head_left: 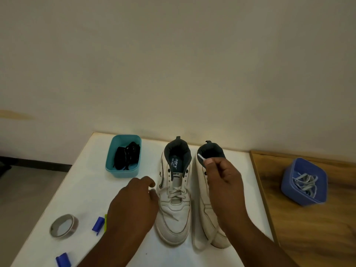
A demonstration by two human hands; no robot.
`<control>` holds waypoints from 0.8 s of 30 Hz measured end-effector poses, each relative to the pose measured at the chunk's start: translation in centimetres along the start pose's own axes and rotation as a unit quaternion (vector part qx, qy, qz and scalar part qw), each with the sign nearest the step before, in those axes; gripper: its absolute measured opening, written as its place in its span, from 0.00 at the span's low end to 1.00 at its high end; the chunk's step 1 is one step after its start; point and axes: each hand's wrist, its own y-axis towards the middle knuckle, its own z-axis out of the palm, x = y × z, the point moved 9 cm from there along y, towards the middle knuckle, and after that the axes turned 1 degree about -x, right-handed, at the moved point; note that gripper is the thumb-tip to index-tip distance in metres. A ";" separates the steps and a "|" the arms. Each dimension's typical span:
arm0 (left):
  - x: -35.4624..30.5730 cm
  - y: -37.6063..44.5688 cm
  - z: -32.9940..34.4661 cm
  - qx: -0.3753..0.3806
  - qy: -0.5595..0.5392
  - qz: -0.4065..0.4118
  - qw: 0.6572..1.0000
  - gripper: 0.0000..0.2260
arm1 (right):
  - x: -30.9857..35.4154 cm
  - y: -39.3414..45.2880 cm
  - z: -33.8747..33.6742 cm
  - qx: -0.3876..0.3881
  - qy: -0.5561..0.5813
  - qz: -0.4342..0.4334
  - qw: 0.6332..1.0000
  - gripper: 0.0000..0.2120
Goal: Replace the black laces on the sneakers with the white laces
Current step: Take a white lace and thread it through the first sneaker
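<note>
Two white sneakers stand side by side on the white table, toes toward me. The left sneaker (174,201) has a white lace threaded through its lower eyelets. My left hand (133,205) rests beside that shoe, fingers curled near the lace end; whether it grips the lace is unclear. My right hand (223,180) hovers over the right sneaker (207,207) and pinches the tip of a white lace (201,157), whose loose length loops down by the toe. The black laces (127,156) lie in a teal box (123,171).
A blue box (304,197) with more white laces stands on the wooden surface at the right. A roll of tape (64,225) and two small blue pieces (98,224) lie at the table's front left. A wall rises just behind the shoes.
</note>
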 end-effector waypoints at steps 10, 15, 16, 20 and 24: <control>-2.1 0.5 0.9 -0.037 -0.080 0.025 0.996 0.18 | -0.7 -2.0 5.4 0.157 -0.286 -0.173 0.929 0.14; -1.9 0.7 1.9 -0.029 -0.115 0.017 0.993 0.13 | -1.3 -2.1 6.0 0.169 -0.334 -0.193 0.907 0.09; -2.0 0.7 1.9 -0.028 -0.126 0.016 0.991 0.11 | -1.4 -2.0 5.9 0.158 -0.332 -0.189 0.911 0.10; -2.0 0.7 2.1 -0.021 -0.154 0.013 0.988 0.06 | -1.1 -1.8 5.8 0.116 -0.335 -0.179 0.918 0.11; -1.7 0.6 2.2 -0.013 -0.160 0.009 0.987 0.04 | -1.1 -1.9 5.9 0.098 -0.351 -0.158 0.918 0.10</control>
